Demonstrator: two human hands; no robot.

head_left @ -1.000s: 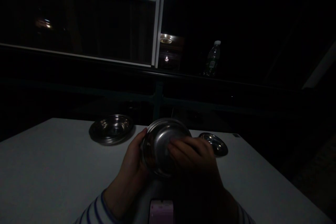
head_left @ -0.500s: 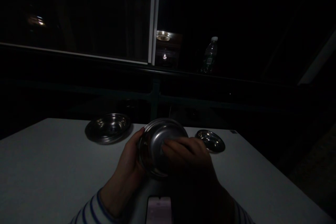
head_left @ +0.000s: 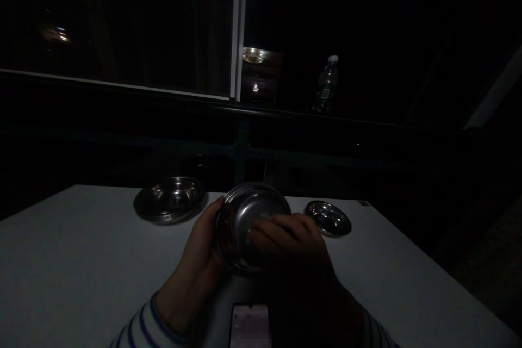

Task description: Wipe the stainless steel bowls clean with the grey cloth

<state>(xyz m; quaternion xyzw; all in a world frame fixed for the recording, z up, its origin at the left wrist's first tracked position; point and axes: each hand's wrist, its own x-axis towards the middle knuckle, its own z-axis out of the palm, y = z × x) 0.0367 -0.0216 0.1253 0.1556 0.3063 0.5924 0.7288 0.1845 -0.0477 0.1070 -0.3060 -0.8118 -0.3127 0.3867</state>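
Note:
A shiny stainless steel bowl point(head_left: 261, 204) is tilted up in front of me, its flat underside apparently facing me. My left hand point(head_left: 204, 250) grips its left rim, thumb along the edge and the other fingers hidden behind. My right hand point(head_left: 291, 242) rests against the underside with bent fingers pressed together, fingertips near the middle. Whether a small thing is pinched under those fingertips is too dark to see. Left of the hands sits a stack of steel bowls point(head_left: 165, 213). A single shallow steel dish point(head_left: 329, 218) lies to the right.
The white table point(head_left: 93, 266) spreads beneath my hands. At its near edge a phone point(head_left: 249, 326) shows a dim lit screen. Beyond the table, a plastic bottle point(head_left: 326, 87) with a white cap stands on a dark ledge by the window frame point(head_left: 238, 27). Surroundings are very dark.
The right fingertips have shifted slightly left over the bowl's underside. The left hand keeps its grip, and the bowl stays nearly in place. The view has moved a little.

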